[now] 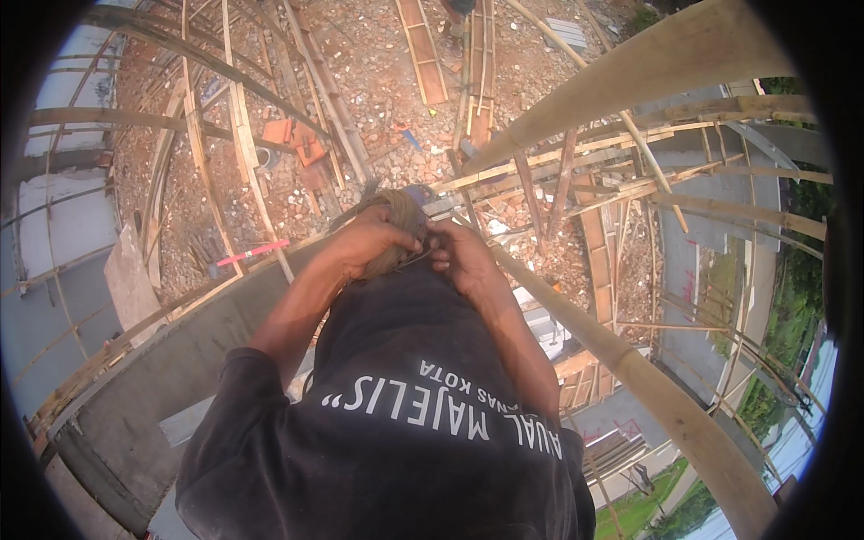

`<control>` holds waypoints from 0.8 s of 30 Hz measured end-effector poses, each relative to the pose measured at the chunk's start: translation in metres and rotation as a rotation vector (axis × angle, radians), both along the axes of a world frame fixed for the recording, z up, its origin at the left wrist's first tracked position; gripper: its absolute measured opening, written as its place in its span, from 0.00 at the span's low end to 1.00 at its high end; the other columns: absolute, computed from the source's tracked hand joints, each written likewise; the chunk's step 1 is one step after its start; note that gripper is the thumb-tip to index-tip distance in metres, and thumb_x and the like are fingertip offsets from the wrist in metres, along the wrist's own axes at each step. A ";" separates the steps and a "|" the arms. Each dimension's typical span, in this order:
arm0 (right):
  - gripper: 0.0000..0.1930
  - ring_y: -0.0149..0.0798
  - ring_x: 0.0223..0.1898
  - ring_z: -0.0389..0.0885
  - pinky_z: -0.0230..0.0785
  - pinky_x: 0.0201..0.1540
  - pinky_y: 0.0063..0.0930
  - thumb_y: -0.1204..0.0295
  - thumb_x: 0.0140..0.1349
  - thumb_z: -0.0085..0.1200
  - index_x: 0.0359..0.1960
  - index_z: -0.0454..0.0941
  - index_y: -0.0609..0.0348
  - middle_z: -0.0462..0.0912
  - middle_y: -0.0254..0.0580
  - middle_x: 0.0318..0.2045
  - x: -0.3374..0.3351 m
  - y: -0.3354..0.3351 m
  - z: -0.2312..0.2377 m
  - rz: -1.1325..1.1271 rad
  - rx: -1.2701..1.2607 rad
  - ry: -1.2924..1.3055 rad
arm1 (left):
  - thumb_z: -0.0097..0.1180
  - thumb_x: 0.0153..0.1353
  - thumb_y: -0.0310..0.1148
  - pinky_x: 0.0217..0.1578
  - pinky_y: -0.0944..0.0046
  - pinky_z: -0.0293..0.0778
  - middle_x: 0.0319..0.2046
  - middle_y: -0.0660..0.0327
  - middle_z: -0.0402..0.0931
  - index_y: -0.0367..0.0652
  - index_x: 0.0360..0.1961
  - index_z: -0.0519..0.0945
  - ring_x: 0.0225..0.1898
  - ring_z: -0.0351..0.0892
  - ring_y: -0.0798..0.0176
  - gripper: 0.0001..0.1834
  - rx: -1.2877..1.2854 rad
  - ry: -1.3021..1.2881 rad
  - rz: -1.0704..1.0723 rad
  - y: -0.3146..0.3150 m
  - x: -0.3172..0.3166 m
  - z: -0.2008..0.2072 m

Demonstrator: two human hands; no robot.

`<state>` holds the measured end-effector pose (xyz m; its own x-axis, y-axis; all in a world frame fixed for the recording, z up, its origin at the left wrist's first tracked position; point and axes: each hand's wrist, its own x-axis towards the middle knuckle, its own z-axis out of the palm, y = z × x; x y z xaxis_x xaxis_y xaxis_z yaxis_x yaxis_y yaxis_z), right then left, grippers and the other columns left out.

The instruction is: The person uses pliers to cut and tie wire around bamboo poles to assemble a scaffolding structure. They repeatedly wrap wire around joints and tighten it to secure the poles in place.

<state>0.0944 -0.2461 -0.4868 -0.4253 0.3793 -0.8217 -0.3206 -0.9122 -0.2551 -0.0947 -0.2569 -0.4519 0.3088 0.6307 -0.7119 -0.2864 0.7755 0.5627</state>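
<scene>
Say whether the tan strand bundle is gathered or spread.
Gathered: the strand bundle is bunched together in the left hand.

Right of the right fingers (439, 255), 2 thick round tan bamboo poles (630, 362) bar passage; well ahead of the fingers, air opens above reddish-brown stony rubble (382, 108).

A building site; bamboo poles (648, 83), grey concrete (216, 328), rubble-strewn ground (382, 103) show it.

Reddish ground (360, 49) is covered with broken rubble (378, 121). On it are laid a ladder-like wooden frame (422, 51), orange pieces (309, 148) and a small blue scrap (411, 139).
</scene>
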 end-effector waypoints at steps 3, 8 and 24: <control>0.06 0.24 0.21 0.64 0.56 0.24 0.20 0.67 0.59 0.58 0.33 0.75 0.51 0.73 0.29 0.22 0.001 0.000 -0.004 0.016 -0.006 -0.004 | 0.61 0.48 0.17 0.36 0.66 0.79 0.34 0.55 0.82 0.30 0.41 0.80 0.33 0.83 0.63 0.16 -0.001 0.042 -0.015 0.000 0.001 -0.007; 0.05 0.26 0.23 0.66 0.59 0.28 0.22 0.66 0.60 0.56 0.32 0.75 0.51 0.73 0.28 0.24 0.001 -0.001 0.000 0.021 0.007 -0.020 | 0.61 0.49 0.17 0.37 0.65 0.79 0.34 0.54 0.82 0.29 0.42 0.80 0.34 0.83 0.62 0.16 0.007 -0.014 0.005 0.005 0.005 0.004; 0.08 0.28 0.25 0.73 0.63 0.25 0.23 0.69 0.63 0.50 0.35 0.77 0.61 0.82 0.37 0.27 0.003 0.005 0.005 0.118 0.183 -0.153 | 0.59 0.55 0.19 0.38 0.60 0.81 0.35 0.51 0.81 0.27 0.44 0.78 0.35 0.83 0.57 0.14 -0.116 -0.108 0.046 0.023 0.000 0.013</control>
